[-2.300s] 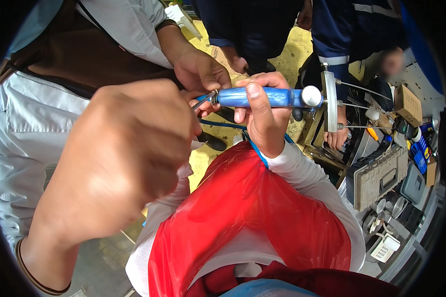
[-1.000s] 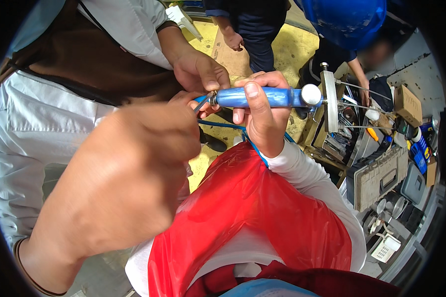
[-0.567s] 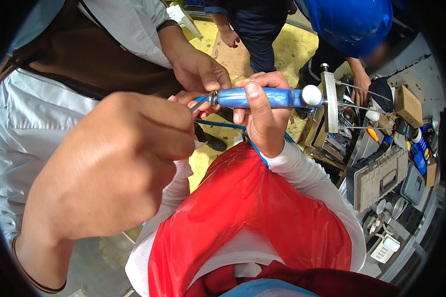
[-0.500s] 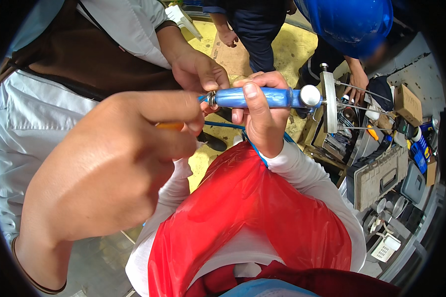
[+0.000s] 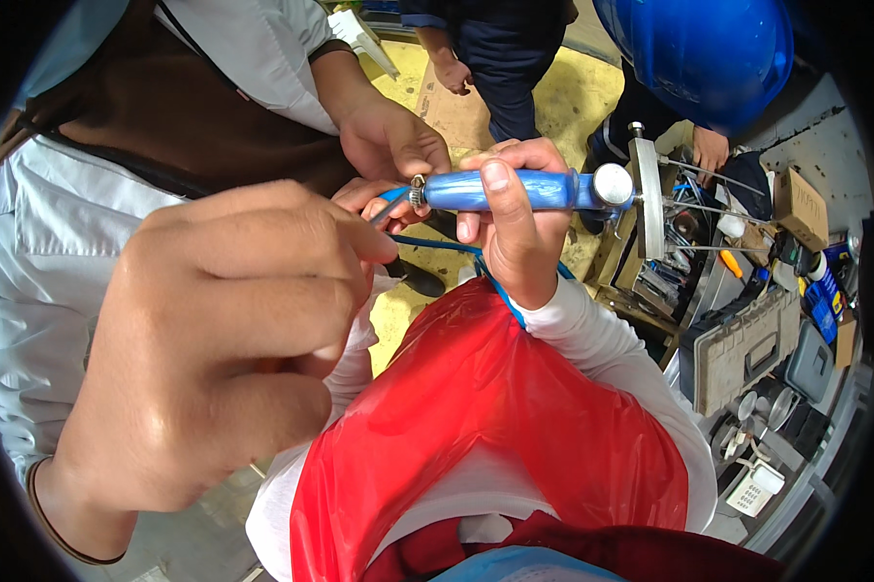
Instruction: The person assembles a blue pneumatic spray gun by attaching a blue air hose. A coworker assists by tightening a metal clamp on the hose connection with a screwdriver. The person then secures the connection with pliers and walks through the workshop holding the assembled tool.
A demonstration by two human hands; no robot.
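My right hand [image 5: 519, 218] is wrapped round the blue cylindrical handle [image 5: 544, 191] of a tool, thumb on top. The tool has a round silver knob [image 5: 612, 185] and a metal crossbar [image 5: 647, 199] with thin rods. At the handle's left end sits a metal hose clamp [image 5: 418, 191] over a blue hose [image 5: 395, 195]. My left hand [image 5: 367, 198] shows only as curled fingers about that hose, the rest hidden behind a co-worker's large fist [image 5: 233, 320]. A screwdriver shaft [image 5: 388, 209] runs from that fist to the clamp. The co-worker's other hand [image 5: 388, 136] is just beyond the clamp.
A person in a blue helmet [image 5: 699, 58] bends over a tool-filled bench at the right. A grey toolbox [image 5: 743, 349], a cardboard box [image 5: 801, 209] and a white phone [image 5: 755, 488] lie there. Another person's dark trousers [image 5: 505, 73] stand at the back.
The co-worker's fist has turned and drawn back left, uncovering the screwdriver shaft and my left fingers. The orange handle is nearly hidden. The helmeted person has shifted right. My right hand barely moved.
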